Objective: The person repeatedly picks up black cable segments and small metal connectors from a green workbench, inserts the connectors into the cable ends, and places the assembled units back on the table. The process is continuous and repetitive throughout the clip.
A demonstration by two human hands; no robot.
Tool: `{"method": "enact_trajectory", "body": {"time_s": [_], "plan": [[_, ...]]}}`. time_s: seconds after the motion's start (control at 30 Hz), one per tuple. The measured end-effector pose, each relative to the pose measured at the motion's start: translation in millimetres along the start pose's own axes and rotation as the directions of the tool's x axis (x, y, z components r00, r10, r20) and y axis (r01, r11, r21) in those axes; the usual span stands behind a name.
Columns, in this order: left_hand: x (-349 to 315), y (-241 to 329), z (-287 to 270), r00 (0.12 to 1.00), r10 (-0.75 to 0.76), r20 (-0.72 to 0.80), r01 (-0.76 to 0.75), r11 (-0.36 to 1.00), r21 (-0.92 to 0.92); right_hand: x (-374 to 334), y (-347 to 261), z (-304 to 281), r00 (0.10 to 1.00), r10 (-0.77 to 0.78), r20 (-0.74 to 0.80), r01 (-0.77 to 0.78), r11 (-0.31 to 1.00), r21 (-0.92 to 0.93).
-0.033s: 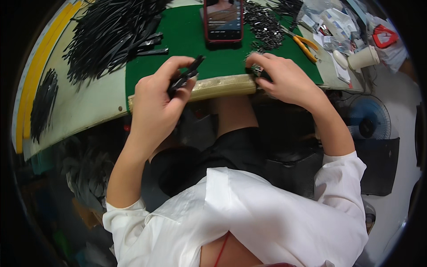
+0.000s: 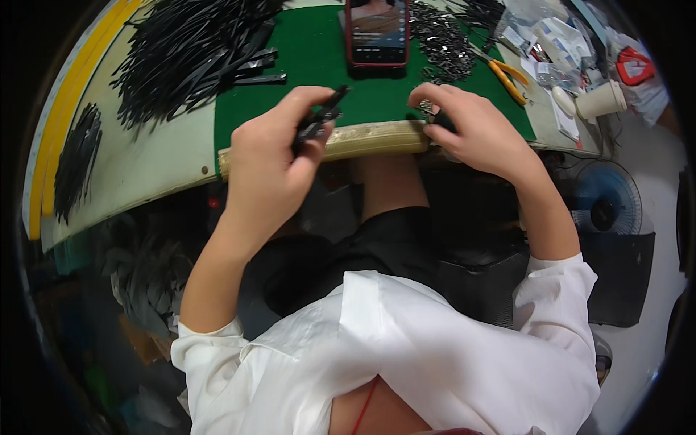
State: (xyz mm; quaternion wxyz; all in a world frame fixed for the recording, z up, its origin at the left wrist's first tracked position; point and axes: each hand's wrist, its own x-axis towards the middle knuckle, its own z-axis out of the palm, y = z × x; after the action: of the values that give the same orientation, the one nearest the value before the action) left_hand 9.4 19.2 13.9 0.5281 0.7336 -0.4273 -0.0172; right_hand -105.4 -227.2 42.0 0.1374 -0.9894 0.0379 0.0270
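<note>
My left hand (image 2: 272, 141) is closed round a small bundle of dark strips (image 2: 317, 119), whose ends stick out past the thumb and forefinger. It hovers over the front edge of the green mat (image 2: 312, 51). Across the gap, my right hand (image 2: 471, 127) curls its fingers and thumb together above the right end of the padded yellowish edge roll (image 2: 377, 139). Something small, dark and partly shiny shows between those fingers, too hidden to name. Beyond the right hand lies a heap of small shiny metal pieces (image 2: 446, 47).
A large pile of black strips (image 2: 188, 58) covers the back left, with a smaller bunch (image 2: 78, 159) beside yellow rulers (image 2: 61, 94). A phone (image 2: 377, 32) stands at the back. Orange-handled pliers (image 2: 511, 80), a white cup (image 2: 602, 99) and plastic bags lie right. A fan (image 2: 605, 199) stands below.
The whole view has shifted slightly to the right in the picture. Both hands keep nearly the same place over the mat's edge, and the left still grips the dark strips.
</note>
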Motion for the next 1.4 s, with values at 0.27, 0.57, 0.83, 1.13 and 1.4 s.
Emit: {"method": "enact_trajectory", "body": {"time_s": [0.27, 0.57, 0.83, 1.13, 1.4], "plan": [[0.6, -2.2, 10.5, 0.959, 0.26, -0.115, -0.238, 0.955, 0.177, -7.1, -75.6, 9.9, 0.996, 0.031, 0.089, -0.093, 0.183, 0.979], [0.1, -4.7, 9.2, 0.933, 0.337, -0.127, -0.302, 0.924, 0.234, -4.4, -84.6, 13.3, 0.983, 0.072, 0.166, -0.165, -0.015, 0.986], [4.5, -14.9, -1.4, 0.901, 0.433, 0.02, -0.407, 0.827, 0.387, 6.2, -86.0, 51.2, 0.861, 0.051, -0.506, 0.282, 0.78, 0.559], [32.8, -37.2, -31.8, 0.967, 0.236, -0.095, -0.096, 0.684, 0.723, -8.9, -73.2, 50.6, 0.931, 0.052, -0.362, 0.056, 0.958, 0.282], [127.6, -82.9, -55.0, 0.985, -0.167, -0.045, 0.117, 0.451, 0.885, -26.6, -23.0, 43.8, 0.908, 0.19, -0.374, -0.042, 0.929, 0.369]]}}
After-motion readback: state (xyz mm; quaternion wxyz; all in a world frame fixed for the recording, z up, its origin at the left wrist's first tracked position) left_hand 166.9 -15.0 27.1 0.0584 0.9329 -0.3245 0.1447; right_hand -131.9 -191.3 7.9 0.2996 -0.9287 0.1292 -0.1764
